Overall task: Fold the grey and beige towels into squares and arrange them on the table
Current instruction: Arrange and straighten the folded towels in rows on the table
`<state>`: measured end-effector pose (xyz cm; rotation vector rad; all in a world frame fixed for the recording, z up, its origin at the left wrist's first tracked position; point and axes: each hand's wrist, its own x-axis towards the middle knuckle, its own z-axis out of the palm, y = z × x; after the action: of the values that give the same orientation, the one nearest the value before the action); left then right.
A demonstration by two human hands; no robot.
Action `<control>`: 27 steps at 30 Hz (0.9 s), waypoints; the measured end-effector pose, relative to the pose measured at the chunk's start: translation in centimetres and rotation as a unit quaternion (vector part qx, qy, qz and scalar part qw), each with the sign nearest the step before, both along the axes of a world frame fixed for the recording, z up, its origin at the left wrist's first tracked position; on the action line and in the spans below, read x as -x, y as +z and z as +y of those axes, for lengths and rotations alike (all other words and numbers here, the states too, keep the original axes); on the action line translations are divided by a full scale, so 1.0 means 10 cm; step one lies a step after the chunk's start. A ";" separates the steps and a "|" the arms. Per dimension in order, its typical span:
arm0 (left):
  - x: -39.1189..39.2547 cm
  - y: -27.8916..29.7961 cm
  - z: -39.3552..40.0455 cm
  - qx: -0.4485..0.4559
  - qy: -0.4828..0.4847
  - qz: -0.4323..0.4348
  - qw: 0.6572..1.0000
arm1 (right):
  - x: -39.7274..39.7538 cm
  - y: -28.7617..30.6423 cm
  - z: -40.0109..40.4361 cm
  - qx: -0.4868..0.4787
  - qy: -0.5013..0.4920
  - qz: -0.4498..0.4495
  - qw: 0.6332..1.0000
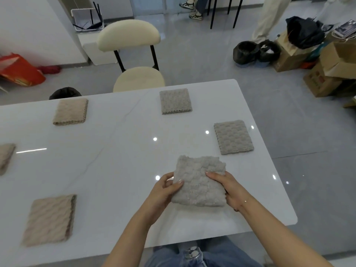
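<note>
A folded grey towel (198, 180) is held just above the white table (119, 155) near its front right. My left hand (163, 191) grips its left edge with the thumb on top, and my right hand (225, 187) grips its right edge. Two folded grey squares lie on the right half of the table, one at the back (175, 101) and one nearer the right edge (233, 136). Folded beige squares lie on the left half: at the back (70, 111), at the front (50, 219), and one partly cut off at the left border (5, 157).
A cream chair (133, 54) stands behind the table's far edge. Cardboard boxes (331, 70) and black bags (256, 51) sit on the floor at the right. A red bag (19, 70) lies at the left wall. People's legs show at the top.
</note>
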<state>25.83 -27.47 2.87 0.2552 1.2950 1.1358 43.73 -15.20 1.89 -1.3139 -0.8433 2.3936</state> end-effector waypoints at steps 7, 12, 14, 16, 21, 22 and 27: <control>-0.23 -0.03 -0.04 0.021 0.013 0.138 0.990 | -0.06 0.02 -0.15 -0.045 0.043 -0.016 0.998; -0.28 -0.30 -0.11 0.078 0.031 0.196 0.977 | -0.04 -0.23 -0.21 -0.081 0.073 -0.105 0.988; -0.29 -0.52 -0.17 0.118 0.025 0.219 0.968 | -0.03 -0.36 -0.23 -0.093 0.089 -0.149 0.980; -0.30 -0.72 -0.23 0.157 0.019 0.238 0.958 | -0.02 -0.47 -0.25 -0.111 0.103 -0.189 0.970; -0.33 -1.01 -0.27 0.171 0.014 0.371 0.913 | -0.01 -0.66 -0.28 -0.183 0.120 -0.251 0.943; -0.33 -1.02 -0.25 0.165 0.020 0.385 0.908 | -0.01 -0.69 -0.29 -0.198 0.122 -0.254 0.939; -0.26 -1.00 -0.14 0.142 0.002 0.432 0.890 | -0.15 -0.69 -0.34 -0.351 0.180 -0.310 0.865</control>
<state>28.45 -28.84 -7.16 0.5790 2.2256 0.8216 45.19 -18.55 -5.04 -1.6790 -2.0492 1.5256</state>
